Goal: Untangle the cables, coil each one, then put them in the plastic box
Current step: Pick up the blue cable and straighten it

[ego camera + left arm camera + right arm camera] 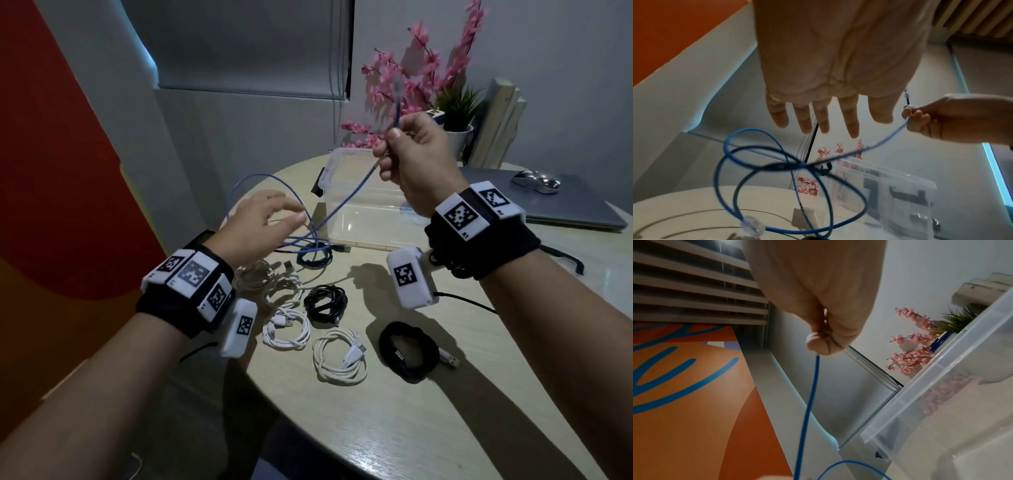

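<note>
Left wrist alone shows left hand (838, 78) spread; right hand (953, 120) pinching blue cable (789, 162).

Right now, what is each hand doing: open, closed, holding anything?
Left hand: open, fingers spread, holding nothing.
Right hand: pinching the thin blue network cable near its plug.

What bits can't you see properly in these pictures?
- Head view: whether the plastic box holds anything; the right hand covers part of it.
- Left wrist view: blue cable crossings blurred, knot unclear.
- Right wrist view: the curled fingers hide the cable's plug.
</note>
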